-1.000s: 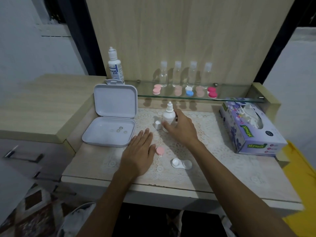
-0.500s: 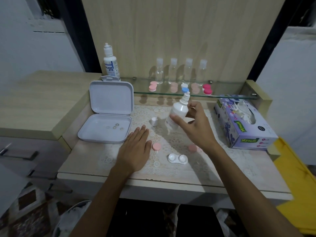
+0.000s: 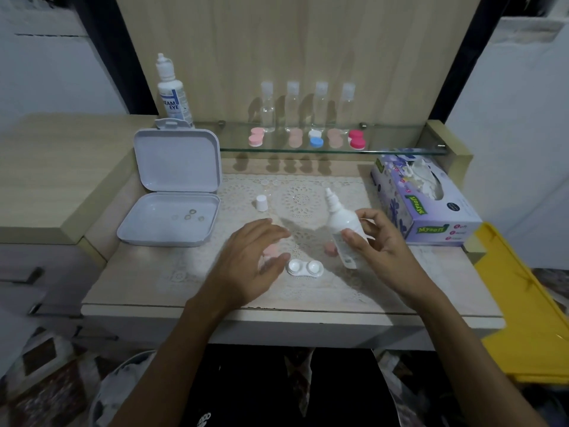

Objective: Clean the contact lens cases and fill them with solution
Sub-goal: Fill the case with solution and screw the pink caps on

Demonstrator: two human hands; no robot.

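**Hands flanking the open lens case: bottle to its right, tip pointing away**

Right hand is gripping the small white solution bottle, thumb in front and fingers curled behind. Left hand is hovering with fingers loosely spread, holding nothing. Landmark: white lens case, lying uncapped on the worktop, its two wells side by side left to right. Bottle is sitting just right of the case and raised, long axis leaning, nozzle up and away. Pink caps are resting behind the case; bottle cap farther back. Judgement: right hand is nearer for pouring; nozzle needs tipping down and leftward over the wells.
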